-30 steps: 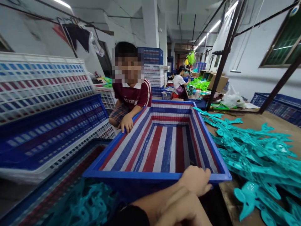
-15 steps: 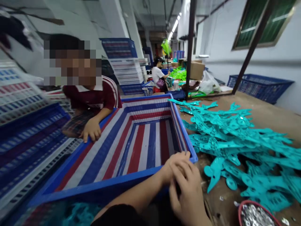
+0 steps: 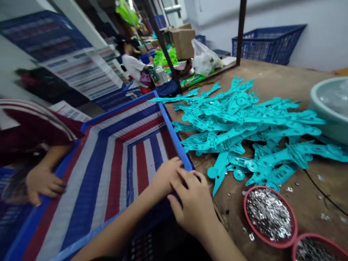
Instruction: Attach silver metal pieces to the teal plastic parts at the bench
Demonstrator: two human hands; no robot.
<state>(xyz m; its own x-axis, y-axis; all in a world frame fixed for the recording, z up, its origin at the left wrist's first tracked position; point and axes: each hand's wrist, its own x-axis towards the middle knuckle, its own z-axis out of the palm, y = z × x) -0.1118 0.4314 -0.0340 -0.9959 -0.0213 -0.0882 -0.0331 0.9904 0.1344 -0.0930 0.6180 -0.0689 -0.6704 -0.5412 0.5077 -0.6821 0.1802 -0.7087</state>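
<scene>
I have both hands at the near right corner of the blue plastic crate lined with red, white and blue striped woven sheet (image 3: 174,136). My left hand (image 3: 164,177) curls over the corner rim, fingers pressed on the liner edge. My right hand (image 3: 194,204) lies against it, fingers bent onto the same corner; I cannot tell whether it pinches the sheet or only rests there. I judge the step in hand to be seating the liner at this corner; the next move calls for a firm pinch of the slack sheet against the stiff rim.

The crate stands beside the brown wooden table (image 3: 285,79), its rim touching the table edge. The liner looks thin, glossy and creased. The pile of flat turquoise moulded plastic parts (image 3: 244,123) lies near, rigid and tangled. A red round bowl of small silvery metal pieces (image 3: 269,215) sits by my right hand. Another person's hand (image 3: 43,183) grips the far left rim.
</scene>
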